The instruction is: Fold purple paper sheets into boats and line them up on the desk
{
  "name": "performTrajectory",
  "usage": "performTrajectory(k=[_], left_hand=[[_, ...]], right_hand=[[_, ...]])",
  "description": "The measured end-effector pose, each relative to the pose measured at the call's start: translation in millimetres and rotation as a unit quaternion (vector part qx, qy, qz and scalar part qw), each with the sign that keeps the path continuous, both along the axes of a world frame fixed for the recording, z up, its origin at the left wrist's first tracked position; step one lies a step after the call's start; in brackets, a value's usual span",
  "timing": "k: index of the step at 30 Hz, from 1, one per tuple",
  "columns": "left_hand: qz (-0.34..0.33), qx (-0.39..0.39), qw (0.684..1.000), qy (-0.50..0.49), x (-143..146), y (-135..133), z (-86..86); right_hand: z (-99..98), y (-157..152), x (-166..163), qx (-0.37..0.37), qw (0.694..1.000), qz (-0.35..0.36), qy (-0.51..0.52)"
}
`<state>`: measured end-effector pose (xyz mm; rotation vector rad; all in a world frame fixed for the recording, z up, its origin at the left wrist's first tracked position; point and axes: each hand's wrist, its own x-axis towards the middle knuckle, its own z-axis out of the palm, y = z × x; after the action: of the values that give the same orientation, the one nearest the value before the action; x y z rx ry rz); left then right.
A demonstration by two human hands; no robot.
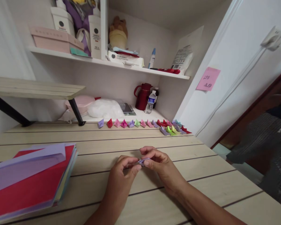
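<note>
A small folded piece of lilac paper [144, 161] is pinched between both my hands just above the wooden table [201, 175]. My left hand [123, 175] grips its left end with curled fingers. My right hand [158, 162] holds the right end, fingers pressed together over it. Most of the paper is hidden by my fingers. Far behind, a row of several small folded paper pieces [142, 124] in purple, red, pink and green lines the table's back edge.
A stack of coloured paper sheets [30, 178], lilac and red on top, lies at the left. A raised wooden shelf [37, 87] stands at the back left. A red jug [142, 96] and water bottle [150, 102] stand behind. A pink note [208, 79] hangs on the wall.
</note>
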<state>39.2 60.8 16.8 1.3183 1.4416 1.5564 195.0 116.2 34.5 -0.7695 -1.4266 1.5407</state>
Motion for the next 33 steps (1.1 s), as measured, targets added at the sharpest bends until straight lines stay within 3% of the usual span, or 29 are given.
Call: performTrajectory(k=[9,16,22,26,33], left_hand=[[-0.014,0.003,0.999,-0.029,0.1,-1.0,-2.9],[0.016,-0.013,0.995,-0.095,0.7,-4.4,-0.6],[0.053,-0.033,0.990,-0.123,-1.1,-5.0,2.3],[0.046,-0.041,0.989,-0.138,-0.6,-3.0,1.8],[0.015,-0.068,0.978,-0.195,-3.6,2.6,-2.6]], right_hand=[[-0.9,0.2,1.4,0.043,0.999,0.020,-0.023],[1.2,-10.5,-9.0,-0.086,0.992,0.063,0.068],[0.2,-12.2,-14.5,-0.102,0.991,0.065,0.063],[-0.5,-11.9,-13.5,-0.084,0.994,0.048,0.046],[-3.1,-10.9,-10.4,0.013,0.995,0.097,0.036]])
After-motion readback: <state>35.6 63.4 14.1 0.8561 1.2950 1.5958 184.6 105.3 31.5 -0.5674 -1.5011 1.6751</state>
